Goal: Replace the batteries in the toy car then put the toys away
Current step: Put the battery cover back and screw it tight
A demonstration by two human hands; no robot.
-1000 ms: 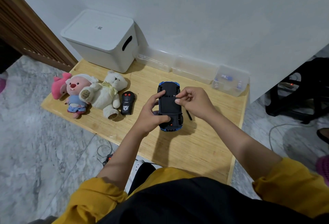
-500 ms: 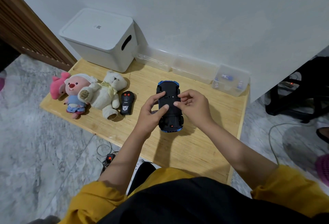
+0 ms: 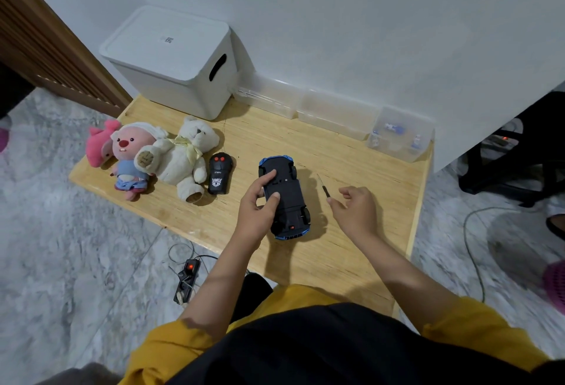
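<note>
toy car (image 3: 286,198): inverted, counter (image 3: 351,250) centre | left hand (image 3: 255,213): gripping its left side | right hand (image 3: 354,212): loosely curled, empty, fingertips possibly touching screwdriver (image 3: 324,187) right of car

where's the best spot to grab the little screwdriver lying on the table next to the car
Take the screwdriver by its dark handle, the thicker near end, pinching it across its width from above. It lies flat on the table with the thin metal shaft pointing away toward the wall, so the handle gives the only real grip. The right hand is already beside that end, while the left hand rests on the upturned toy car.
</note>
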